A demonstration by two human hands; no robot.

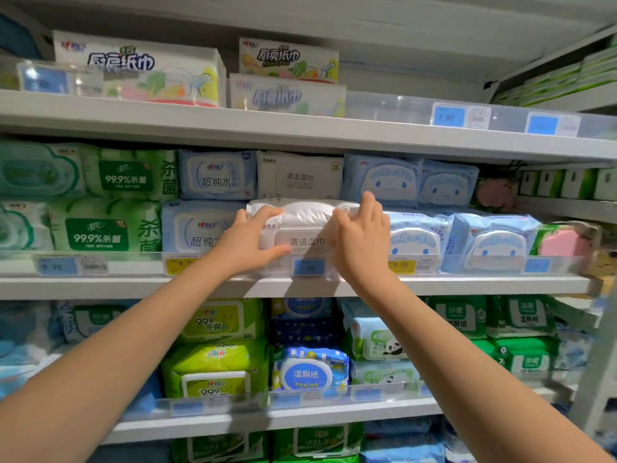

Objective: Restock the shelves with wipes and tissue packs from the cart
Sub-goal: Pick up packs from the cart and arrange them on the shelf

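A white wipes pack stands on the middle shelf, behind the clear front rail. My left hand grips its left end, thumb across the front and fingers over the top. My right hand grips its right end, fingers curled over the top corner. A second white pack of the same kind sits above it. The cart is out of view.
Blue wipes packs sit left of the white pack, blue cartoon-face packs to its right, green packs further left. Kitchen tissue boxes fill the top shelf. More wipes packs crowd the lower shelves.
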